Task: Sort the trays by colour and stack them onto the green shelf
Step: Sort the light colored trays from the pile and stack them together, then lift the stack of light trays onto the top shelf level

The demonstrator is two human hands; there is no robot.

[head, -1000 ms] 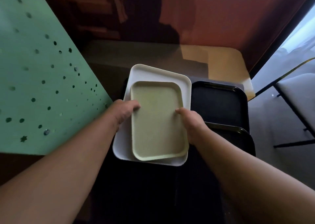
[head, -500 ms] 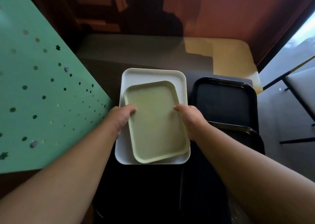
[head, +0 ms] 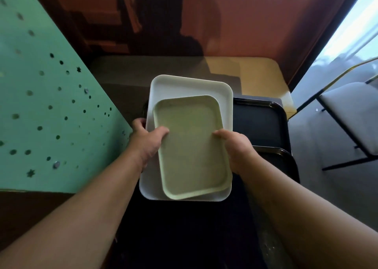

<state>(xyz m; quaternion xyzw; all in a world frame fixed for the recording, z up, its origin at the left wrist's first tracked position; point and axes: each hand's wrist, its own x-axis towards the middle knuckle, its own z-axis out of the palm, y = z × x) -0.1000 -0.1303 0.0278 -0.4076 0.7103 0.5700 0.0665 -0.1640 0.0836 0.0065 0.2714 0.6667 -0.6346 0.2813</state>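
A small pale green tray (head: 191, 146) lies inside a larger white tray (head: 190, 87) in the middle of the view. My left hand (head: 146, 140) grips the left edges, thumb on the green tray and fingers curled round the white tray's side. My right hand (head: 237, 146) holds the right edges, thumb on the green tray. Whether the pair rests on the dark stack below or hangs above it I cannot tell. Two black trays (head: 258, 123) (head: 283, 162) lie to the right. The green shelf's perforated side panel (head: 47, 113) stands at the left.
A beige table top (head: 255, 74) lies behind the trays against a reddish-brown wall (head: 255, 19). A chair with a grey seat and black frame (head: 351, 117) stands at the right beside a bright window. Dark trays or surface (head: 184, 234) fill the space below my arms.
The white and green trays have shifted slightly and tilted in my hands. My left fingers now curl round the white tray's side as well.
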